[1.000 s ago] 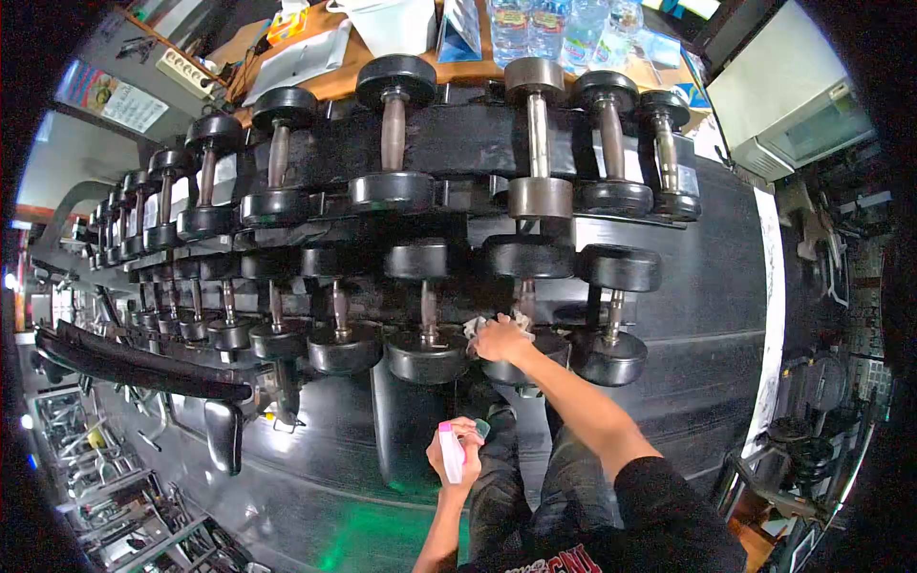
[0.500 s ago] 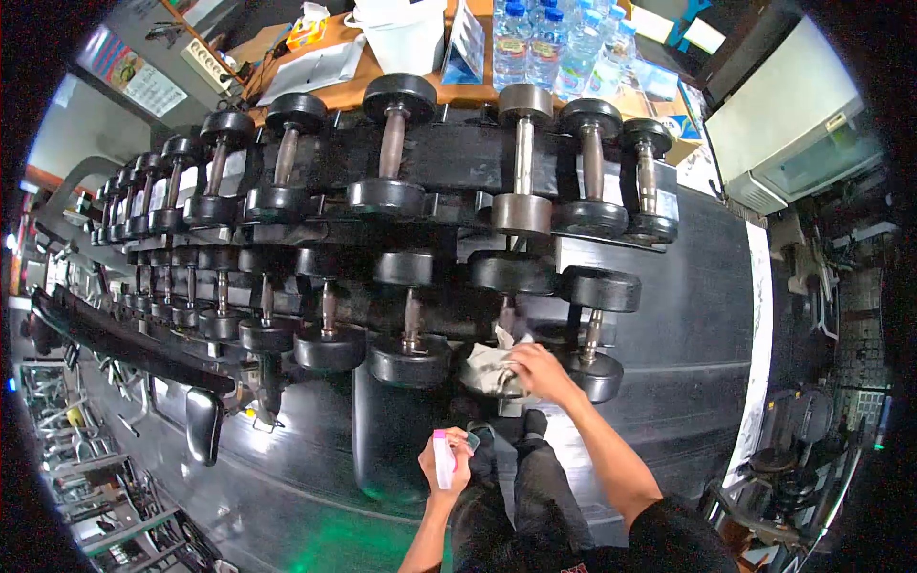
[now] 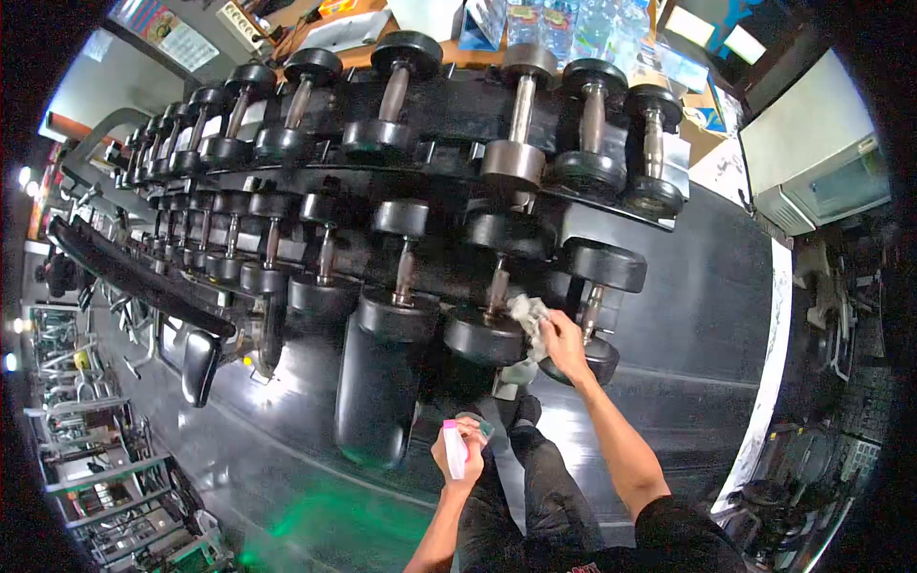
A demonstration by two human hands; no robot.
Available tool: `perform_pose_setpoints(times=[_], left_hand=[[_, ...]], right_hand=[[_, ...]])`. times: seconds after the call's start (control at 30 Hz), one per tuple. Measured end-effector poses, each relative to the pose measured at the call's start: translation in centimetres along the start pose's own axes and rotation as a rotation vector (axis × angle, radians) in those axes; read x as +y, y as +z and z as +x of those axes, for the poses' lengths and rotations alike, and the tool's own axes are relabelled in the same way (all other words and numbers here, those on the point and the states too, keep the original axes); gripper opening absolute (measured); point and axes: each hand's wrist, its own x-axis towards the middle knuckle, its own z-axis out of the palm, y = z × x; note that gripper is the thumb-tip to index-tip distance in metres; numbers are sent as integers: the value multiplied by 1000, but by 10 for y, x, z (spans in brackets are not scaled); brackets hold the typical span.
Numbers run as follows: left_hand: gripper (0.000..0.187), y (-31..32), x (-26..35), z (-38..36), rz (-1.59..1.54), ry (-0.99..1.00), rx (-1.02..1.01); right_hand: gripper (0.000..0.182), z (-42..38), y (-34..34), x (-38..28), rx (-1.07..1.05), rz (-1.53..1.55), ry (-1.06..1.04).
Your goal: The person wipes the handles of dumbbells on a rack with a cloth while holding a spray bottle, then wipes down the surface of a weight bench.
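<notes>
My right hand is closed on a crumpled pale cloth. The cloth hangs at the right side of the near head of a black dumbbell on the lower rack row; whether it touches is hard to tell. Just right of that hand sits the last dumbbell of the row, its near head partly behind my fingers. Lower down, in front of my legs, my left hand is wrapped round a spray bottle with a white and pink spray head. Most of the bottle's body is hidden.
Dumbbells fill the two-tier rack, including a steel-headed one on the upper row. Behind it, a wooden table holds water bottles. A padded bench stands left, a black pad below the rack, a white fridge right.
My right hand has moved the cloth from the front of the dumbbell's near head to its right side. The view has shifted and tilted; my left hand still holds the spray bottle.
</notes>
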Motion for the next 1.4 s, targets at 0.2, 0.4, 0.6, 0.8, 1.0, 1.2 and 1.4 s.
perform_pose_setpoints(times=[0.2,0.4,0.6,0.8,1.0,1.2,1.4], left_hand=[[14,-5,-3,-29,49,-45,45],[7,-18,-30,-55,1,-160,63],[15,-37,-19,-47,90,-77,42],[13,-56,-9,-39,114,-101,74],[14,-78,-12,-29,151,-32,19],[16,-92,-14,-27,3,-162,42],[18,-104,-25,-22,88,-59,-35]], right_hand=[[36,-33,20,-11,-213,-429,-617],[21,-2,93,-44,-357,-682,-1018],[17,15,198,-29,-634,-928,-994],[21,6,166,-70,-529,-1077,-779],[38,-10,84,-67,-458,-609,-798],[57,-39,42,-46,-301,-559,-705],[57,-38,48,-79,-129,-327,-355]])
